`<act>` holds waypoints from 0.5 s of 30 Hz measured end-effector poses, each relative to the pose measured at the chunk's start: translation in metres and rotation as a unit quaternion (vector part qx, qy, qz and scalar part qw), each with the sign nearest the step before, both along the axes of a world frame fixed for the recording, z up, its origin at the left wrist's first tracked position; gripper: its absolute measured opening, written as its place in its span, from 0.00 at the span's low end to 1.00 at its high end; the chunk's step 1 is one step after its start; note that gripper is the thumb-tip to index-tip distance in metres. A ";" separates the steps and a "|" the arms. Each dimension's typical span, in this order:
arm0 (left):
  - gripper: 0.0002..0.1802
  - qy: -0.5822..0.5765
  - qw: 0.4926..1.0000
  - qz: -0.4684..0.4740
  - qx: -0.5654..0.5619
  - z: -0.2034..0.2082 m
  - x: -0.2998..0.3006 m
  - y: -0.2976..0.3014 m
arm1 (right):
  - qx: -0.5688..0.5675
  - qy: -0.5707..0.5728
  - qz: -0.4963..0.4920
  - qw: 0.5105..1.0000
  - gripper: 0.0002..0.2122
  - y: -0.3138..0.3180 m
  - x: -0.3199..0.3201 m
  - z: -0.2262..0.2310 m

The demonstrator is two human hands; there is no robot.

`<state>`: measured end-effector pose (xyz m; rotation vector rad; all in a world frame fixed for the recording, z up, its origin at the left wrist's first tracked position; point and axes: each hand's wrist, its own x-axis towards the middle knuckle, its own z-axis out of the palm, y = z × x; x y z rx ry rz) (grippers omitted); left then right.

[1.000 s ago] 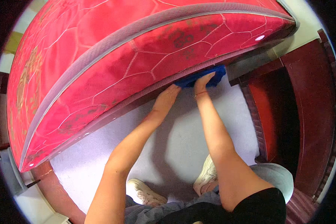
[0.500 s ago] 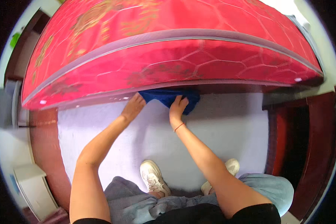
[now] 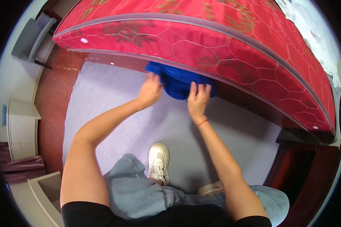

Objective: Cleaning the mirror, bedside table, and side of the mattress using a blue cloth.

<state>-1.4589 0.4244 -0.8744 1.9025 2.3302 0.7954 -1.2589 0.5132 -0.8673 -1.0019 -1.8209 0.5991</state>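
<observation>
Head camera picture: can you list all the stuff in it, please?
Mattress: 1, red patterned, top
Bed base: 1, dark red, under mattress
Cloth: 1, blue, mattress's lower edge
Mat: 1, pale grey-lilac, floor middle
Floor: 1, reddish-brown, left
Chair: 1, grey, upper left
Cabinet: 1, white, left
Fabric: 1, purplish, lower left
Open unit: 1, cream, lower left
Crumpled cloth: 1, white, upper right
Furniture: 1, dark red, lower right
Shoes: 2, off-white, bottom middle
Jeans: 1, light blue, bottom
Top: 1, black, bottom edge
Bracelet: 1, red, right wrist
Left hand: 1, bare, at blue cloth
Right hand: 1, bare, at blue cloth
</observation>
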 end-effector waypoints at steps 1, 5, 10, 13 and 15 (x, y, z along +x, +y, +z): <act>0.18 -0.050 0.999 0.009 -0.013 0.009 0.030 0.021 | 0.032 -0.036 0.008 0.999 0.09 0.013 0.018 -0.011; 0.19 -0.141 0.986 0.072 0.058 0.013 0.076 0.061 | 0.119 -0.142 0.078 0.980 0.12 0.031 0.054 -0.022; 0.18 -0.254 0.960 0.075 0.089 0.021 0.065 0.052 | 0.128 -0.318 0.200 0.918 0.15 0.053 0.072 0.010; 0.19 -0.273 0.956 0.048 0.093 0.017 0.057 0.042 | 0.221 -0.384 0.218 0.870 0.14 0.066 0.069 0.020; 0.24 -0.301 0.950 0.031 0.073 0.007 0.042 0.035 | 0.086 -0.545 0.207 0.808 0.14 0.060 0.053 0.028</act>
